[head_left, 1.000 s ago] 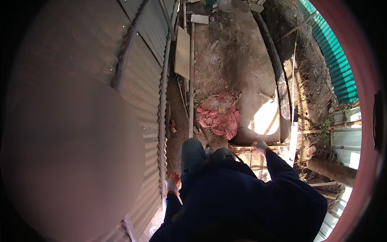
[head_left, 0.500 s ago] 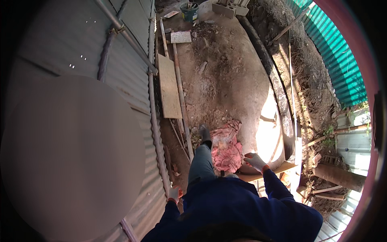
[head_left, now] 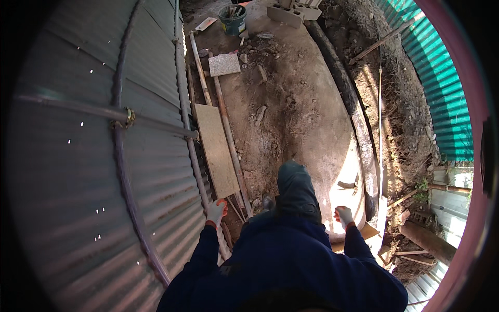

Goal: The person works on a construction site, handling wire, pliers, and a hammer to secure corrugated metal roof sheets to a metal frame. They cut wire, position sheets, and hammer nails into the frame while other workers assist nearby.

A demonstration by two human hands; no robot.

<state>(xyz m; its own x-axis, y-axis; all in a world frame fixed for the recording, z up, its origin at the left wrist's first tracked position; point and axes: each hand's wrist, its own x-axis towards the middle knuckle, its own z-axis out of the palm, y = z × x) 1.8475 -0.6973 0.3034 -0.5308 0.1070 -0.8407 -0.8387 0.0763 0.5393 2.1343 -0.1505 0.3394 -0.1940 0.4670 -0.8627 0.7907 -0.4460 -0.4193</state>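
Note:
My left hand, in a white glove with orange-red on it, hangs beside the corrugated metal wall. Its fingers are curled, and I make out nothing in them. It is close to a pipe along the wall and the near end of a long flat board. My right hand, gloved the same way, hangs over the sunlit ground on the other side, fingers drawn in with no object showing. Between the hands, my bent knee is raised forward. My sleeves are dark blue.
Long poles lie along the left, with a pale slab across them. Ahead are rubble, a dark green bucket holding sticks, and concrete blocks. A dark beam borders the right, beside an earth bank.
I have stepped forward; the bucket and slab appear nearer, and the pink cloth is out of sight. My left hand has swung forward. My right hand's fingers have drawn in.

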